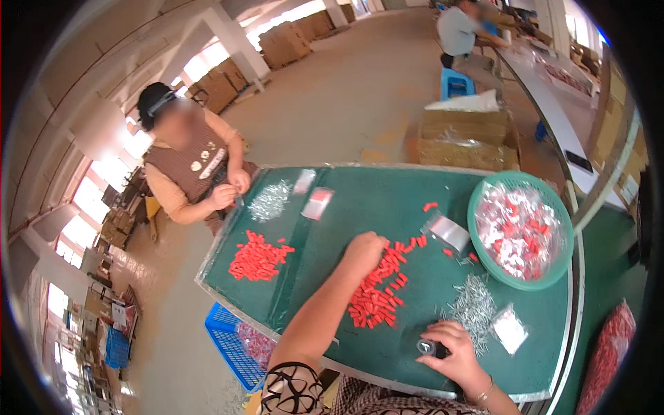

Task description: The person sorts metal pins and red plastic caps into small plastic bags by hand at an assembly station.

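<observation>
My left hand [366, 252] reaches across the green-topped table to the upper edge of a pile of small red plastic plugs [373, 304]. Its fingers are curled together at the plugs; what they hold, if anything, is hidden. Close to the front edge, my right hand [451, 347] is closed round a small dark round container [426, 347] with a shiny top. Just beyond that hand lies a heap of silver screws [474, 308]. Beside the heap is a small clear bag [510, 329] with a white panel.
A green basket [477, 238] full of filled bags stands at the right, near a stack of clear bags [448, 233]. Opposite left, a co-worker [190, 159] handles something small behind more plugs [259, 256] and screws [270, 200]. A blue crate [225, 346] sits below the table edge.
</observation>
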Demonstrator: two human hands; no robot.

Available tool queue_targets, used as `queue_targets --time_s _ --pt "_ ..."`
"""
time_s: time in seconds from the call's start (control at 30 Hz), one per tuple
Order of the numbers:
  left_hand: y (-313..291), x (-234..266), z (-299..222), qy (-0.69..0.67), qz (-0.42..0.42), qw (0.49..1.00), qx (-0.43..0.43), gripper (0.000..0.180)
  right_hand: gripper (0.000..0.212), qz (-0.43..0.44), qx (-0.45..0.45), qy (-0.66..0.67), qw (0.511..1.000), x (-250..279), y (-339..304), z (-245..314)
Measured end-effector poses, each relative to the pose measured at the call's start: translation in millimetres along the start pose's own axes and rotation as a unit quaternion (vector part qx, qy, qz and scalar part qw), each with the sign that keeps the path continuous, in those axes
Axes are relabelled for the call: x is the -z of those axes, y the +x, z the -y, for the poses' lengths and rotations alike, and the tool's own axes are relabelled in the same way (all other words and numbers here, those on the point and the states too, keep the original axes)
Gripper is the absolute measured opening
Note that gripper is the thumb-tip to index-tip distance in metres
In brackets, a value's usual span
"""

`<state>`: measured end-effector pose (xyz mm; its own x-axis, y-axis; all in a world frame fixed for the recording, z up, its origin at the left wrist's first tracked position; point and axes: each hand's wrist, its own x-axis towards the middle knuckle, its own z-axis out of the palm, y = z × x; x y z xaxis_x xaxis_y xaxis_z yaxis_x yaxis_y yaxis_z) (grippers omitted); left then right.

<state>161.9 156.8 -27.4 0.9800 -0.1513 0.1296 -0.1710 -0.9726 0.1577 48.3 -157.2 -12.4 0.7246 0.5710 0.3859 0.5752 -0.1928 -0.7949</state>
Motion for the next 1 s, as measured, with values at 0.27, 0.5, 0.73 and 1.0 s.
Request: queue_targets --time_s 0.27,0.5,0.73,1.0 --pt "-36 49 -66 -0.316 -0.125 0.929 0.143 0.005 0.047 -0.027 -0.019 0.096 0.995 0 15 -10" --pt "-107 64 -160 -0.454 -0.066 0.888 -0.035 0.019 0.051 -0.061 -0.064 0.136 0.987 -4 8 -15" --pt "-111 62 -156 -0.392 -0.104 0.913 -0.044 0.025 0.048 -0.074 -0.055 0.137 0.986 -8 7 -14" --pt "-103 72 -153 -0.308 -0.086 0.945 -0.077 0.025 0.047 -0.072 -0.050 0.126 0.988 -6 9 -15"
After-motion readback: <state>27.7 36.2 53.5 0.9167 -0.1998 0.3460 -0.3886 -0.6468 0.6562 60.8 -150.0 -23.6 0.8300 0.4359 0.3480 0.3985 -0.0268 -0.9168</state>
